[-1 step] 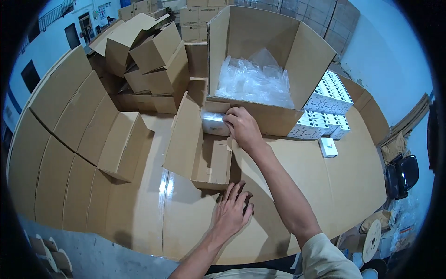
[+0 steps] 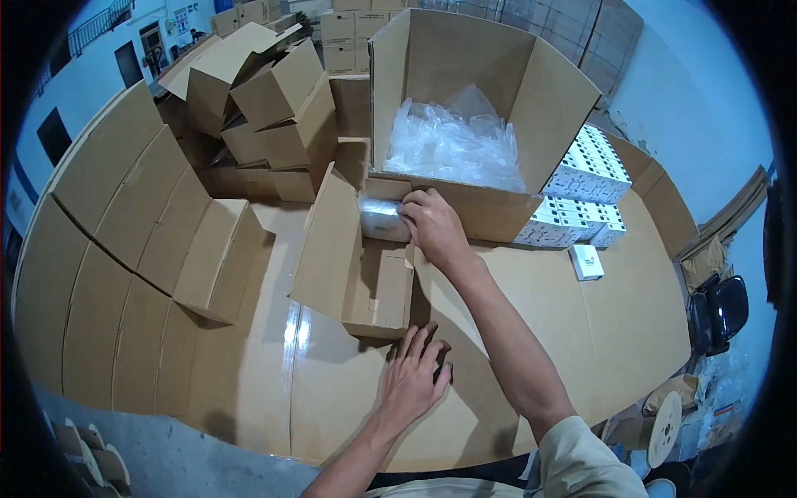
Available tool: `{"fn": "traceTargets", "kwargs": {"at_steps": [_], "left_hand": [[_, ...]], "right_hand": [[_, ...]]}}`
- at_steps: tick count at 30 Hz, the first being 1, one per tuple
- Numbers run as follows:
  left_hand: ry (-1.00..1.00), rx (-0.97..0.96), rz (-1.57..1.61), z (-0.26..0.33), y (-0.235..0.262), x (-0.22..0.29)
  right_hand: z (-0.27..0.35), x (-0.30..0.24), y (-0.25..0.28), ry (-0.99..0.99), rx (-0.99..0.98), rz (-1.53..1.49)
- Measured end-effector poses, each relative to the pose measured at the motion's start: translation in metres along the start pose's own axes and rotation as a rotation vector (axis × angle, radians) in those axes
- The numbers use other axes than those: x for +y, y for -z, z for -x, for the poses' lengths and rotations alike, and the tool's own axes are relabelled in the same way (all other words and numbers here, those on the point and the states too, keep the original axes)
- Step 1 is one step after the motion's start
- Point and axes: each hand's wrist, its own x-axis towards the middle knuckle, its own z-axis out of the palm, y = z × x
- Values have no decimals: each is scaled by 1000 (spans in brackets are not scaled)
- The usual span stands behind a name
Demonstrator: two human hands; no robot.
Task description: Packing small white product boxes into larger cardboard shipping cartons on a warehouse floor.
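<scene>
An open cardboard carton [image 2: 378,303] stands at the middle of the table, its lid flap [image 2: 322,249] folded out to the left. Inside its far end sits a white, shiny plastic-wrapped small box [image 2: 382,222]. My right hand [image 2: 435,226] reaches over the carton's right wall, fingers closed on the right side of that small box. Fingers spread, my left hand [image 2: 415,378] rests on the table, with fingertips by the carton's near right corner. It holds nothing. The fingertips of my right hand are partly hidden behind its knuckles.
Behind the carton stands a large open box [image 2: 490,206] containing clear plastic bags [image 2: 452,145]. White small boxes [image 2: 585,178] are stacked right of it, with a single white box [image 2: 586,263] in front. Empty cartons [image 2: 282,141] pile up at back left; more cartons [image 2: 108,274] line the left edge.
</scene>
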Motion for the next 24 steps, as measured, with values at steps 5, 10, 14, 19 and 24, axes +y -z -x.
{"fn": "traceTargets", "kwargs": {"at_steps": [5, 10, 14, 19, 24], "left_hand": [[19, -23, -13, -1, 5, 0], [22, -55, -37, 2, 2, -1], [-10, -47, -38, -2, -2, 3], [-46, 2, -9, -2, -1, 1], [-39, 44, -101, -5, -6, 9]], "right_hand": [[-9, -22, 20, -132, -266, 60], [13, -41, 18, -219, -273, 4], [20, -27, 23, -250, -389, -116], [35, -14, 34, -108, -239, -412], [76, 7, 99, -179, -211, -425]]}}
